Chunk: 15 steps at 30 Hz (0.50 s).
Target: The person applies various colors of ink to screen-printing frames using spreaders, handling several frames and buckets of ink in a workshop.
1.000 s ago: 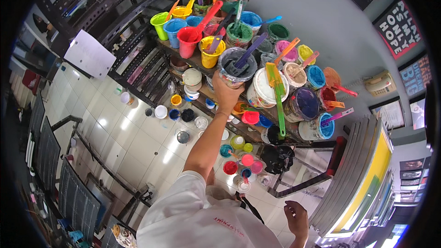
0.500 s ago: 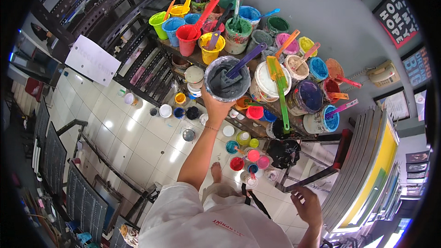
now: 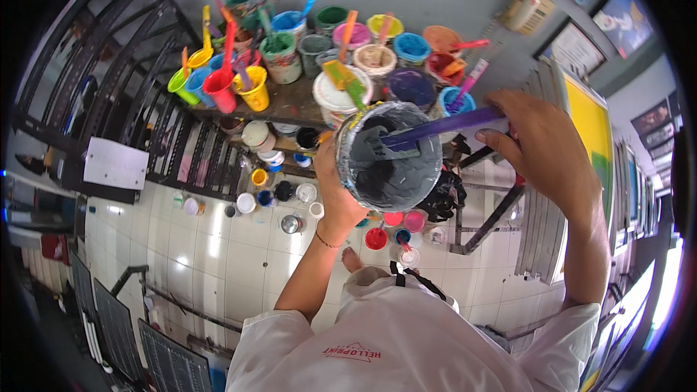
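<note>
My left hand (image 3: pixel 337 192) grips a tub (image 3: pixel 408 112) of dark grey paint or ink by its side, raised in front of me with its mouth facing up. A purple spatula (image 3: pixel 454 124) leans across the tub, its flat blade resting in the grey paint (image 3: pixel 414 173). At the right, the fingers of my right hand (image 3: pixel 552 149) are closed round the end of the spatula's handle. Just behind the tub, a white-topped bucket (image 3: pixel 327 94) carries a yellow-green spatula (image 3: pixel 347 83).
A wooden shelf (image 3: pixel 290 105) bears several colourful paint tubs, many with spatulas. More pots, such as a red one (image 3: pixel 375 239), stand on the tiled floor (image 3: pixel 218 268). Framed screens (image 3: pixel 546 236) are stacked at the right, and a black metal rack (image 3: pixel 185 134) stands at the left.
My right hand has come up from the lower right and taken hold of the purple spatula's handle. The tub has come away from the shelf, closer to me. My view has turned.
</note>
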Tool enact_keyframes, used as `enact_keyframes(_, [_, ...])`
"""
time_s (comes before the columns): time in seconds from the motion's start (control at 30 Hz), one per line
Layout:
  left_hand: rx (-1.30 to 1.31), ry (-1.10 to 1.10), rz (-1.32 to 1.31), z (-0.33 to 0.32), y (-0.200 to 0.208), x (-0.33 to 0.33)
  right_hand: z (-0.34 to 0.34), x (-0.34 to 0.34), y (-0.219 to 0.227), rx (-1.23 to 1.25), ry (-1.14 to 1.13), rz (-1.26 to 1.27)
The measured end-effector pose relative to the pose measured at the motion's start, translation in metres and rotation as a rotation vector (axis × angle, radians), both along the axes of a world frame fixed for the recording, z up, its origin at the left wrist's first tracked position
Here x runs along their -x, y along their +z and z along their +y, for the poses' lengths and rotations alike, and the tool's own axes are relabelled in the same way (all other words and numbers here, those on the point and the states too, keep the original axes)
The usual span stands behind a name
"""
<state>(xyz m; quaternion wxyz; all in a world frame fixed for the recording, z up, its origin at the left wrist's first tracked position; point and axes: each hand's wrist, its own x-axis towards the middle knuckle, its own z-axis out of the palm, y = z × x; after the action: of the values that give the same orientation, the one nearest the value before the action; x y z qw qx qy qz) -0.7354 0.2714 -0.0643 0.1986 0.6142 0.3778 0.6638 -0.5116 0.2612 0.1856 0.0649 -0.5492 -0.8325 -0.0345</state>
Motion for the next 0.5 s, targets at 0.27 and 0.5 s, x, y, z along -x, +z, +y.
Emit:
enact_keyframes(0.27, [-0.192,-0.060,0.366,-0.025,0.034,-0.127,-0.083,-0.113,0.012,0.226,-0.182,-0.128])
enact_keyframes(0.5, [-0.046,-0.089,0.309,-0.061,0.033,-0.267,-0.197,-0.250,-0.008,-0.212,-0.208,-0.154])
